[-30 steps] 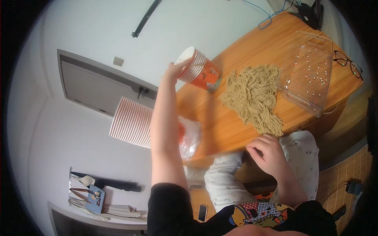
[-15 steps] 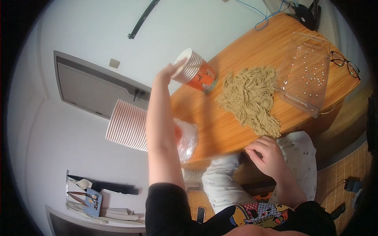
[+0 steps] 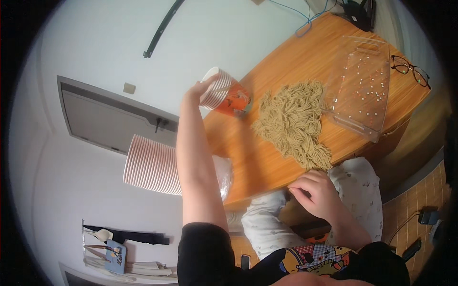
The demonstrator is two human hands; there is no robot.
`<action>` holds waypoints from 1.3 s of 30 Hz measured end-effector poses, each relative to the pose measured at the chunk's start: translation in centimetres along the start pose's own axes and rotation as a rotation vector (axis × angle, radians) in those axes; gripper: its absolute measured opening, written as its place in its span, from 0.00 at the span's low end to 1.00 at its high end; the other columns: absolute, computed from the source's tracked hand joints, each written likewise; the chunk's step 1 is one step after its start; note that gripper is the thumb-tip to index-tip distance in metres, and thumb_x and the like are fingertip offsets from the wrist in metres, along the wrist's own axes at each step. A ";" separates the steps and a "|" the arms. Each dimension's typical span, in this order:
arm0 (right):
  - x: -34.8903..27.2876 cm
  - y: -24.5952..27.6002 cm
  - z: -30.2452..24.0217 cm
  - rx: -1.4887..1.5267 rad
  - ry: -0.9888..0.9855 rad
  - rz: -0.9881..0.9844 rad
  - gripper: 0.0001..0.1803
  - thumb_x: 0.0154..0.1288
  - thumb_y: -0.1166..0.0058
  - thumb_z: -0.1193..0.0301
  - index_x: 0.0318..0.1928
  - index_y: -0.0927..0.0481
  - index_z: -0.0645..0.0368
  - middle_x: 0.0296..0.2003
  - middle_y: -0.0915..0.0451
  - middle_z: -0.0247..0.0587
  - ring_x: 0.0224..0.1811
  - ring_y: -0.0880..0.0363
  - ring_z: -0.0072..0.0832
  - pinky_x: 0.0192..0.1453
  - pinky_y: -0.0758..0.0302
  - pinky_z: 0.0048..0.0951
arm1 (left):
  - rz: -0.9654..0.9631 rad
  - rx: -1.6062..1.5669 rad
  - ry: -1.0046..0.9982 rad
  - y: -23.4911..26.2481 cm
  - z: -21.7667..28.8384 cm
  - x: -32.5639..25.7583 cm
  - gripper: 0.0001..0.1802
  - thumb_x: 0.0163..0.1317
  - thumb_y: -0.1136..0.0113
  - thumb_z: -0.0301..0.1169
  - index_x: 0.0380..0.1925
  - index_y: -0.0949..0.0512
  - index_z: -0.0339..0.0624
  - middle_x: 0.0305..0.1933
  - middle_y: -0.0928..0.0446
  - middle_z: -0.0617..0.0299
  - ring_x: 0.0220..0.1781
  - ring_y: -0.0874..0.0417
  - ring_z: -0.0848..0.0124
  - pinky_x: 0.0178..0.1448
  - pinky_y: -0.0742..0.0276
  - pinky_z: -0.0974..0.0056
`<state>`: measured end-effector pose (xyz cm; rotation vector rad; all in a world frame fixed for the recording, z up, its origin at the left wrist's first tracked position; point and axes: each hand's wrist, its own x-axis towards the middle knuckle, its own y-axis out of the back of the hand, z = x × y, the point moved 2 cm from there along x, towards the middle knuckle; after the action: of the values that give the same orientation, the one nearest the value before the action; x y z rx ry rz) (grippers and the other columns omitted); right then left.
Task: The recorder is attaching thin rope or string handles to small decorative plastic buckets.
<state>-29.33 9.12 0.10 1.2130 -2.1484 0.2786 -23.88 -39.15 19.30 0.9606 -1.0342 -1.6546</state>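
Observation:
At the far left part of the table stands a short stack of orange paper buckets with white rims, slightly tilted in view. My left hand reaches out to it and grips the rim of the uppermost bucket, with some fingers inside and out of sight. My right hand rests at the table's near edge, fingers curled in and nothing visible in them. Just beyond it lies a heap of tan, noodle-like strands. A taller stack of white-rimmed paper buckets, partly in clear plastic, stands left behind my left forearm.
On the wooden table a clear plastic tray holds small white and orange bits, right of the heap. Eyeglasses lie at the far right. A black device and blue cable are at the back.
The whole view has shifted slightly, so the table things sit a little further left. My left hand stays on the short bucket stack; my right hand stays curled at the table edge.

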 end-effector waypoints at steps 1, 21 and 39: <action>0.0 0.0 0.1 0.007 -0.003 0.006 0.02 0.58 0.36 0.74 0.31 0.17 0.57 0.28 0.18 0.37 0.32 0.20 0.38 0.37 0.27 0.38 | -0.024 0.005 0.005 0.0 -0.1 0.2 0.69 0.45 0.36 0.75 0.74 0.44 0.31 0.77 0.42 0.41 0.75 0.34 0.49 0.74 0.35 0.48; -2.7 3.7 -10.1 0.029 0.196 0.413 0.04 0.59 0.44 0.70 0.27 0.23 0.53 0.29 0.29 0.30 0.37 0.26 0.25 0.40 0.28 0.30 | 0.457 -0.269 -0.825 -8.5 -2.5 -15.9 0.33 0.75 0.48 0.42 0.73 0.40 0.37 0.79 0.48 0.47 0.81 0.46 0.57 0.80 0.50 0.53; -1.3 -2.2 -15.8 -0.246 0.853 0.340 0.08 0.64 0.48 0.71 0.41 0.21 0.58 0.34 0.28 0.31 0.40 0.31 0.22 0.39 0.35 0.26 | 1.086 0.183 -0.852 11.3 -22.0 -40.9 0.41 0.67 0.37 0.46 0.74 0.41 0.43 0.81 0.52 0.45 0.84 0.56 0.51 0.82 0.59 0.41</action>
<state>-20.23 16.30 11.11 0.4411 -1.5455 0.5432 10.36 -6.93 27.89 -0.3284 -1.8366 -0.9744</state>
